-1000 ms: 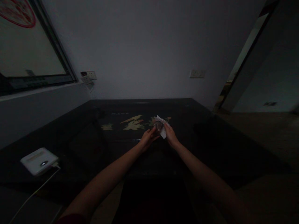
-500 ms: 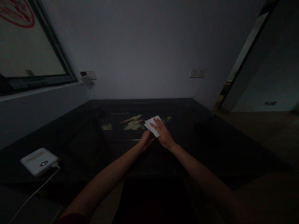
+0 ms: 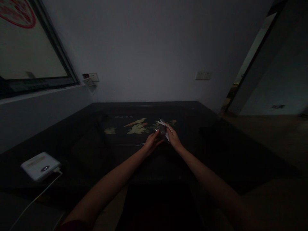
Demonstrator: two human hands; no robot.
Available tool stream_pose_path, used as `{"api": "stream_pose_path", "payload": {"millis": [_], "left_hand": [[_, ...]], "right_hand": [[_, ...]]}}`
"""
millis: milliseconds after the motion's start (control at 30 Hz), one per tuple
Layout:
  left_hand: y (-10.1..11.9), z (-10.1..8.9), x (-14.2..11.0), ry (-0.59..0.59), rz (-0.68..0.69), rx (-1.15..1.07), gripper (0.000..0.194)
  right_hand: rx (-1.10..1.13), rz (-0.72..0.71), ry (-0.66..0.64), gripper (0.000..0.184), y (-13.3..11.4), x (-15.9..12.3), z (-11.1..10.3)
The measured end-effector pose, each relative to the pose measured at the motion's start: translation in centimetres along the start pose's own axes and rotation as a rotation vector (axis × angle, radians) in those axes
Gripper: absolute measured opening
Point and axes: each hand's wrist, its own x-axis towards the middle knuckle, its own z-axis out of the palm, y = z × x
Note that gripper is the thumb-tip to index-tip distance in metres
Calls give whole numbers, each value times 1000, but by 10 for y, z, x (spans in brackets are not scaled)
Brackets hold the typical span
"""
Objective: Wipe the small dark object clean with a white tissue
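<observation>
Head view shows the left hand (image 3: 151, 141) gripping a small shiny object (image 3: 162, 129), its fingers closed on the near left side, while the right hand (image 3: 174, 138) holds a white sheet (image 3: 167, 136) against the other side. Both are over the dark table (image 3: 190, 123); whether they touch it, I cannot tell. Good handling probably calls for a firm left grip and even right-palm pressure, since the surface looks slippery.

Held a dark object (image 3: 162, 129) in the left hand (image 3: 151, 142) and a white sheet (image 3: 167, 137) against it with the right hand (image 3: 174, 138), above the black table (image 3: 79, 134). Had a white box (image 3: 39, 166) with a cable (image 3: 33, 201) off to the left, and sockets (image 3: 199, 75) on the wall (image 3: 149, 48) beyond.
</observation>
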Motion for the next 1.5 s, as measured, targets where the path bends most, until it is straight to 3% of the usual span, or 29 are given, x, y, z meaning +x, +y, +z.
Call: {"api": "stream_pose_path", "payload": {"millis": [167, 367, 500, 600, 733, 967, 1133, 1233, 1333, 1500], "left_hand": [[0, 1, 0, 4, 6, 18, 24], [2, 5, -4, -7, 3, 12, 24], [2, 5, -5, -5, 15, 7, 21], [1, 4, -4, -2, 31, 17, 22], [-3, 0, 0, -2, 61, 22, 25], [-8, -4, 7, 3, 77, 71, 27], [-6, -2, 4, -49, 86, 48, 29], [-5, -1, 2, -63, 77, 50, 32], [-4, 0, 0, -51, 64, 53, 34], [-2, 2, -1, -30, 47, 73, 30]], "right_hand": [[231, 370, 107, 41, 16, 0, 0], [282, 421, 170, 40, 22, 0, 2], [129, 169, 72, 45, 10, 0, 0], [-97, -88, -46, 45, -2, -3, -1], [-413, -324, -186, 44, -16, -12, -1], [-631, -415, -301, 51, -25, -15, 4], [-489, -344, -183, 51, -19, -12, 0], [-328, -245, -95, 43, -12, -8, -3], [-130, -111, -20, 33, -3, -1, -4], [63, 190, 125, 37, 11, 6, -8]]}}
